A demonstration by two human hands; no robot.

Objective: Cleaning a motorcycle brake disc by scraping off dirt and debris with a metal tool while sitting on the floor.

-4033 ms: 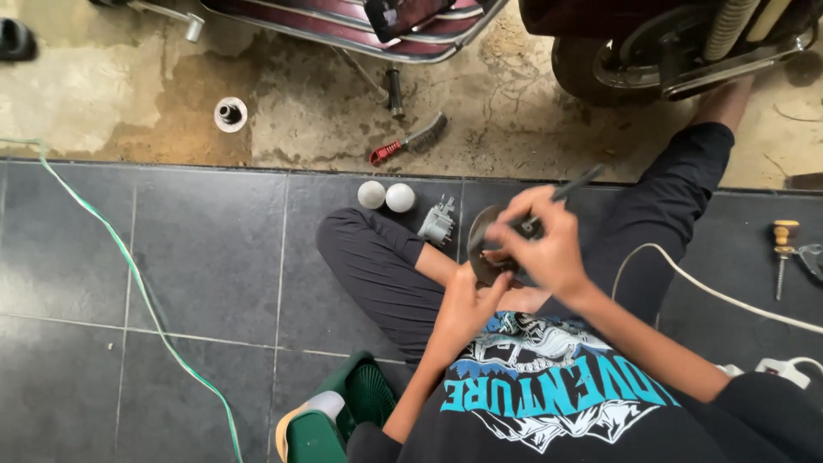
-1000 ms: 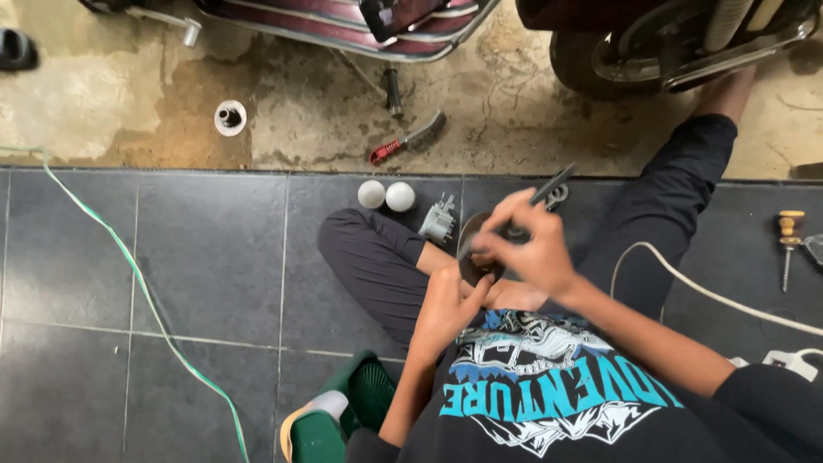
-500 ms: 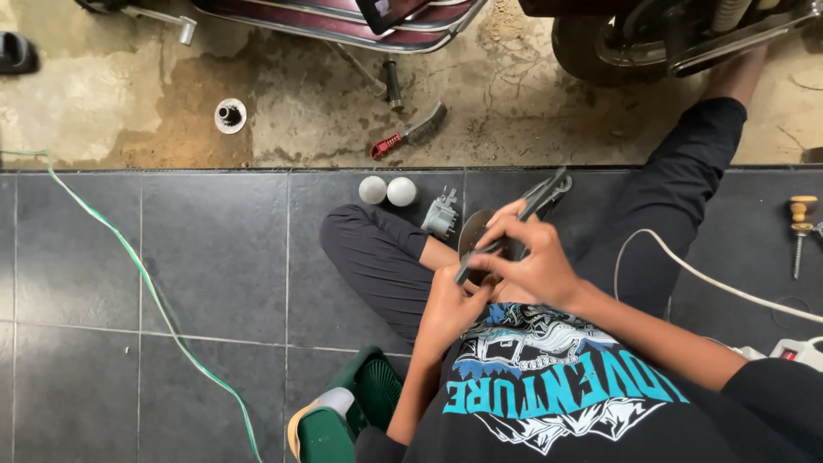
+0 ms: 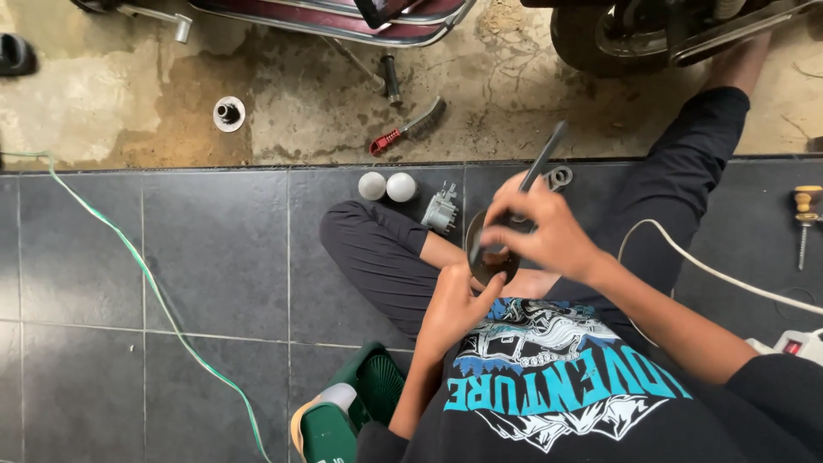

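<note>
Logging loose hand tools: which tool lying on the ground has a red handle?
The wire brush on the concrete; the screwdriver on the tiles has a yellow wooden handle.

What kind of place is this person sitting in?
Probably a home porch or small yard used for fixing motorbikes. A scooter and a motorbike wheel stand on the rough concrete, and tools lie around: a wire brush and a screwdriver on the dark tiles.

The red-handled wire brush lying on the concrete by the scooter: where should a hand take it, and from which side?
Probably by the red handle, the lower-left end of the wire brush, coming from above on the tile side. It lies flat and slanted, bristle head up-right toward the scooter stand, so the handle end looks like the freer, cleaner part. Both hands, left hand and right hand, are occupied with a round metal part.
</note>
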